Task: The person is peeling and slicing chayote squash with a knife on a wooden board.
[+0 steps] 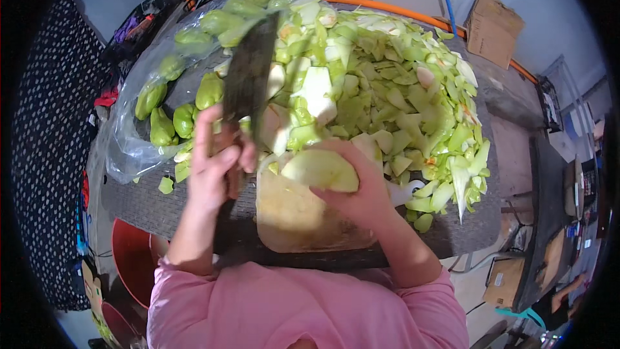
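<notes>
My left hand [216,158] is closed around the handle of a broad-bladed knife [253,77]. Its dark blade points up and away, slightly blurred. In my right hand [361,184] is a pale green peeled chayote [321,169], held over the near part of a worn cutting board [303,220]. The knife and chayote are apart. Beyond the board lies a large heap of chayote peels and cut pieces [394,90]. Whole green chayotes [161,127] rest at the left, several on or inside a clear plastic bag [123,148].
A white handle with a hole [413,189] sticks out beside the board. Red buckets [132,258] stand below the table's left edge. Cardboard boxes [496,29] and an orange pipe [387,8] are behind the table. Another person's arm [571,289] shows at the lower right.
</notes>
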Demonstrator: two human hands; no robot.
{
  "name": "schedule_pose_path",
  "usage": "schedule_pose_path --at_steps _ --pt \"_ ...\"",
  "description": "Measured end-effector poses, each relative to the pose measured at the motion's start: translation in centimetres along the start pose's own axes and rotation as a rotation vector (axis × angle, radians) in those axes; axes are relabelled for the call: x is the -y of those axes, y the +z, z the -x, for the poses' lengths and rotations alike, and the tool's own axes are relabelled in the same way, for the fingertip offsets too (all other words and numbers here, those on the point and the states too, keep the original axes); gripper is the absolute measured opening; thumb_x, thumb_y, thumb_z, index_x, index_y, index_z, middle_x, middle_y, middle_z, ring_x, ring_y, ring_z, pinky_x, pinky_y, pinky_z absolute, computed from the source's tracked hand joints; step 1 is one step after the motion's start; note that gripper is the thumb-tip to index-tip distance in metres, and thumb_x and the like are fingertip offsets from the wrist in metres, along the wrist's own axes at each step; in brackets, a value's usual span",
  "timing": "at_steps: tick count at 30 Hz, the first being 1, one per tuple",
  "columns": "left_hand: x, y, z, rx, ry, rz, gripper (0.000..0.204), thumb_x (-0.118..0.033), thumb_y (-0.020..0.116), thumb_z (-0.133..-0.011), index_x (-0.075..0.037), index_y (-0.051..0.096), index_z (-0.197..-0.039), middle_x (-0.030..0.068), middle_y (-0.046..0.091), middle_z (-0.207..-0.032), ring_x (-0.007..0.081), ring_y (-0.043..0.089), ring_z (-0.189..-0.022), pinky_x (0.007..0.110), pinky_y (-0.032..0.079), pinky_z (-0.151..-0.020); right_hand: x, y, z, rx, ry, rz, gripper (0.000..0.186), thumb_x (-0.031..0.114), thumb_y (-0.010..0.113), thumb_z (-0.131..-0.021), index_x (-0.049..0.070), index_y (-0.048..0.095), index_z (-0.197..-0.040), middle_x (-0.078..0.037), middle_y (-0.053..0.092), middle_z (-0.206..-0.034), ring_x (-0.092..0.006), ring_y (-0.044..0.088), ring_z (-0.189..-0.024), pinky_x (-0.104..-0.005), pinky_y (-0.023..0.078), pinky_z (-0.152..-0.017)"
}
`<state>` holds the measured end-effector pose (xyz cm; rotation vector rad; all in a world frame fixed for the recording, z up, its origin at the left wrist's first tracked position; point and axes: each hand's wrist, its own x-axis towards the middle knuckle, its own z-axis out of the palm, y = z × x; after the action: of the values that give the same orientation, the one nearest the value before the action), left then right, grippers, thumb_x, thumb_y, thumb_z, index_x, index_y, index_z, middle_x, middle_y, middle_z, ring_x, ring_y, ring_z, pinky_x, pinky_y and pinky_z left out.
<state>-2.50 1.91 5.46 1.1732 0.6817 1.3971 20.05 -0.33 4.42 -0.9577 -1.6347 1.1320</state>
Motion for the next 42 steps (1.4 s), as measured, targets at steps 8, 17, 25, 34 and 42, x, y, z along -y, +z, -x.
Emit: schedule_pose_path --at_steps 8,17,25,34,42 --pt "-8.3 -0.9 2.3 0.075 0.033 -0.806 0.022 -0.014 0.057 -0.086 -0.003 0.049 -0.103 0.0088 0.054 -0.079 0.0151 0.052 -0.062 0.025 0.041 -0.057 -1.0 -1.0 -0.3 -0.136 -0.023 -0.026 0.054 0.014 0.076 -0.072 0.004 0.052 -0.119 -0.008 0.061 -0.108 -0.0168 0.058 -0.099 -0.0297 0.046 -0.086" --pt "-12.7 3.0 2.2 0.220 0.338 -1.599 0.014 -0.005 0.065 -0.077 -0.002 0.057 -0.088 0.0122 0.057 -0.071 0.0305 0.058 -0.062 0.035 0.045 -0.057 -0.4 -1.4 0.1 -0.086 -0.004 0.039 0.056 0.023 0.080 -0.069 0.002 0.057 -0.116 -0.009 0.063 -0.105 -0.0150 0.059 -0.096 -0.0286 0.046 -0.084" --pt "-14.4 4.8 1.5 0.366 0.490 -1.787 0.017 -0.006 0.068 -0.072 -0.003 0.056 -0.085 0.0109 0.055 -0.067 0.0306 0.056 -0.059 0.037 0.043 -0.053 0.1 -1.9 0.0 -0.003 -0.006 0.007 0.053 0.024 0.078 -0.069 0.002 0.059 -0.114 -0.011 0.066 -0.099 -0.0148 0.061 -0.091 -0.0286 0.047 -0.082" --pt "-15.3 5.5 1.7 0.418 0.480 -1.826 0.016 -0.001 0.065 -0.072 -0.001 0.054 -0.084 0.0123 0.053 -0.068 0.0318 0.054 -0.059 0.038 0.041 -0.054 0.9 -1.9 0.2 0.049 0.008 -0.015 0.054 0.025 0.077 -0.069 0.000 0.059 -0.114 -0.012 0.066 -0.100 -0.0168 0.062 -0.091 -0.0291 0.047 -0.084" --pt "-15.1 5.5 1.8 0.408 0.556 -1.830 0.017 -0.007 0.067 -0.072 -0.003 0.055 -0.083 0.0096 0.051 -0.063 0.0288 0.053 -0.055 0.037 0.039 -0.050 0.4 -1.7 0.1 0.054 0.013 -0.029 0.057 0.025 0.078 -0.067 0.000 0.058 -0.114 -0.009 0.063 -0.096 -0.0144 0.059 -0.086 -0.0274 0.046 -0.078"
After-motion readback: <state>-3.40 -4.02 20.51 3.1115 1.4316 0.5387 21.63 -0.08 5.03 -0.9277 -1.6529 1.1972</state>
